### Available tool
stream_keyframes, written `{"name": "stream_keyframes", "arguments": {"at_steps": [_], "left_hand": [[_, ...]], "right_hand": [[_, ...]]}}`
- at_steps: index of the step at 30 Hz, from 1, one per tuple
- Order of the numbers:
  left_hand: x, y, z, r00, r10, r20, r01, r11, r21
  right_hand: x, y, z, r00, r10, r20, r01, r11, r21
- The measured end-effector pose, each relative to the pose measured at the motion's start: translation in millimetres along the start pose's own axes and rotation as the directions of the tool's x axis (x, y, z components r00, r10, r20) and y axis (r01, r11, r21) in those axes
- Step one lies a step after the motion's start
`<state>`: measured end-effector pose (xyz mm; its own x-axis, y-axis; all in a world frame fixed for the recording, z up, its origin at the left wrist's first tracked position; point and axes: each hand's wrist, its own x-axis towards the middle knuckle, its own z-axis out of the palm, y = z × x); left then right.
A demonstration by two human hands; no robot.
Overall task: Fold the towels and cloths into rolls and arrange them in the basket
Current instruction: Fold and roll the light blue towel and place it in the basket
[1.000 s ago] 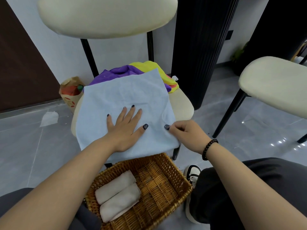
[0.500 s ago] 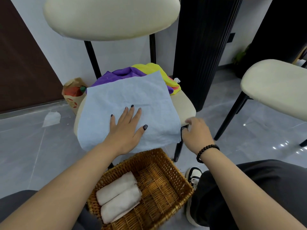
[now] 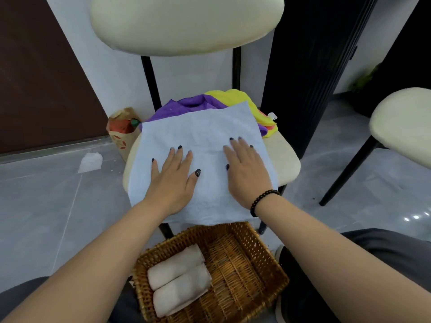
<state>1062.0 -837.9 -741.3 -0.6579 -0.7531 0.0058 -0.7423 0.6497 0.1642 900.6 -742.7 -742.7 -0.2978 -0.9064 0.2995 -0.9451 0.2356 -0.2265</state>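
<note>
A light blue towel lies spread flat over the cream chair seat, its near edge hanging off the front. My left hand presses flat on the towel's left half, fingers straight. My right hand lies flat on its right half, fingers straight too. Behind the towel sits a heap of purple cloth and yellow cloth. Below the seat, a wicker basket stands on the floor with two white rolled towels side by side in its left part.
The chair's cream backrest looms above. A second cream chair stands to the right. A brown paper bag and a scrap of white paper lie on the grey floor at left. A black fluted column rises behind.
My right hand let go of the towel's right edge, dropped briefly beside the seat, then came up and now lies flat on the towel. My left hand stayed pressed in place.
</note>
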Motion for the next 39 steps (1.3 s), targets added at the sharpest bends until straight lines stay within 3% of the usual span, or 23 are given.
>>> {"name": "stream_keyframes", "arguments": {"at_steps": [2,4,10,13,16,19,22,25,28,34,39], "left_hand": [[1.9,2.8,1.1,0.999,0.043,-0.017,-0.043,0.999,0.007],[5.1,6.6,3.5,0.997,0.066,-0.037,-0.064,0.997,0.03],[5.0,-13.0,14.6,0.99,0.056,-0.128,-0.047,0.996,0.07],[-0.4,-39.0,9.8,0.987,-0.053,-0.149,0.056,0.998,0.014],[-3.6,-64.5,1.9,0.977,-0.203,-0.065,0.2,0.978,-0.059],[0.4,-65.9,-7.1,0.965,-0.258,-0.048,0.256,0.965,-0.049],[14.1,-44.5,-11.7,0.99,-0.114,-0.079,0.109,0.992,-0.056],[33.9,-25.3,-12.2,0.996,-0.003,-0.09,-0.006,0.995,-0.101],[58.9,-26.1,-9.7,0.997,0.039,-0.062,-0.046,0.991,-0.129],[80.1,-51.0,-2.2,0.989,0.062,0.133,-0.063,0.998,0.0],[76.9,-68.2,-9.0,0.984,-0.07,0.166,0.068,0.998,0.016]], "right_hand": [[3.9,-13.3,10.5,0.984,-0.172,0.053,0.17,0.985,0.042],[6.7,-22.4,16.6,0.971,-0.211,0.112,0.206,0.977,0.059],[3.5,5.9,13.5,0.976,-0.063,0.206,0.095,0.984,-0.148],[-2.9,24.7,4.8,0.968,0.006,0.249,0.041,0.983,-0.18],[-2.6,32.7,-10.1,0.952,0.098,0.289,-0.053,0.986,-0.161],[11.7,26.6,-22.4,0.97,0.135,0.202,-0.114,0.987,-0.114],[37.9,6.3,-20.1,0.999,-0.007,0.05,0.009,0.999,-0.043],[64.2,-18.1,-5.7,0.978,-0.19,0.087,0.19,0.982,0.014],[85.5,-27.7,14.9,0.942,-0.276,0.191,0.282,0.959,-0.007],[103.6,4.0,28.5,0.934,-0.084,0.347,0.124,0.988,-0.096],[96.6,44.6,12.0,0.928,0.127,0.349,-0.092,0.989,-0.113]]}}
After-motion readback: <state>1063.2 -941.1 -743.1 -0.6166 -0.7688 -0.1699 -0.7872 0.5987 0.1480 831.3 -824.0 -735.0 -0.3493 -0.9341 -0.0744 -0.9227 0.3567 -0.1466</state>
